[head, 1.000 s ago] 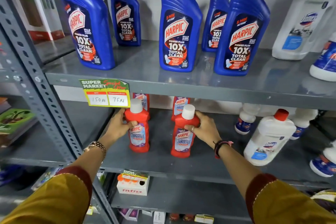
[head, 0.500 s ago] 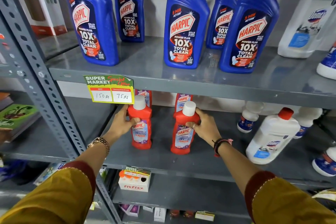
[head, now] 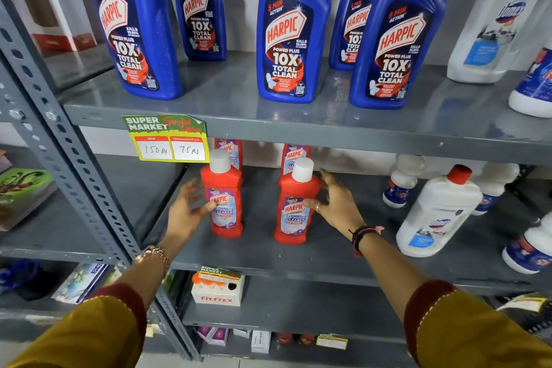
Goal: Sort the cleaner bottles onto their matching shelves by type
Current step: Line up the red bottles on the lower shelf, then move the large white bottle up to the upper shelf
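Observation:
Two red Harpic bathroom cleaner bottles stand upright on the middle shelf [head: 268,257]: the left one [head: 224,197] and the right one [head: 294,209]. Two more red bottles [head: 294,155] stand behind them. My left hand [head: 186,209] is beside the left bottle with fingers spread, the thumb still at its label. My right hand [head: 334,203] is beside the right bottle, fingers apart, thumb touching the label. Several blue Harpic toilet cleaner bottles [head: 286,30] stand on the upper shelf [head: 328,125]. White Domex bottles [head: 436,212] stand on the right of both shelves.
A price tag [head: 167,137] hangs from the upper shelf edge over the left red bottle. A perforated grey upright [head: 74,164] runs down the left. A fitfizz box [head: 218,290] sits on the lower shelf. Books lie on the left rack [head: 24,188].
Both hands held the red bottles' necks before; now the fingers have opened and slid down off the bottles, which stand on the shelf. The view has moved closer.

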Tool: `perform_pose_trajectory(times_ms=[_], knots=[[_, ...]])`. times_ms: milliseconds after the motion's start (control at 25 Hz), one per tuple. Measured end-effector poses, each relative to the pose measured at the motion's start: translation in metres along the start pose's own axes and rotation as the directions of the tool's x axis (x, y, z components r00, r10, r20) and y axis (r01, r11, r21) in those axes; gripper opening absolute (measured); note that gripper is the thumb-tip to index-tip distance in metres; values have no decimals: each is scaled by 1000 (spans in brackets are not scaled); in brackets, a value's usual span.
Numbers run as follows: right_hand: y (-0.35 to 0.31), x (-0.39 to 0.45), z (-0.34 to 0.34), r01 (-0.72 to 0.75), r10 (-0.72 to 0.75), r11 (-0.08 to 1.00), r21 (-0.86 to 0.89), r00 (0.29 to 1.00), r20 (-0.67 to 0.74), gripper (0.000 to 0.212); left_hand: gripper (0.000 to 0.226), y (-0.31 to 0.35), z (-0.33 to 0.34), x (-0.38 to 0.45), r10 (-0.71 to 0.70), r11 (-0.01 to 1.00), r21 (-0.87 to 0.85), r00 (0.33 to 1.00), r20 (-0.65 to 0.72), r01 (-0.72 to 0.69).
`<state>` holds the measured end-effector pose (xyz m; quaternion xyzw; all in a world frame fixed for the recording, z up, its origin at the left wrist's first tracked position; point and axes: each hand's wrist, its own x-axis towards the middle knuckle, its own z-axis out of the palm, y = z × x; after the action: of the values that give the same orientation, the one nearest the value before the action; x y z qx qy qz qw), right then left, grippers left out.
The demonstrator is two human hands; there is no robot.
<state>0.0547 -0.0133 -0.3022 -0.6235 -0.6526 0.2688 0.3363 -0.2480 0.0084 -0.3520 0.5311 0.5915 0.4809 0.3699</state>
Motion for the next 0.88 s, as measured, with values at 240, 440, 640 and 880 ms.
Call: perform_pose_trajectory(times_ms=[240,440,640,880], knots=[[103,-73,-38,-139,129,989,-58,980,-150,31,27,-78,42,-74,-26,991,127,994,-104,40],[178,-145,-97,-293,253,940,-174,943,-217,25,24,-75,138,-114,115,971,190,980,163,-146],[227,-152,-167,-309,276,945,-109,931,-239,31,17,-28,256,-131,125,988,50,937,326,-149],[236,-112,-222,-189,194,981,42,965,-176,45,28,60,361,-117,155,985,-122,926,344,-120]])
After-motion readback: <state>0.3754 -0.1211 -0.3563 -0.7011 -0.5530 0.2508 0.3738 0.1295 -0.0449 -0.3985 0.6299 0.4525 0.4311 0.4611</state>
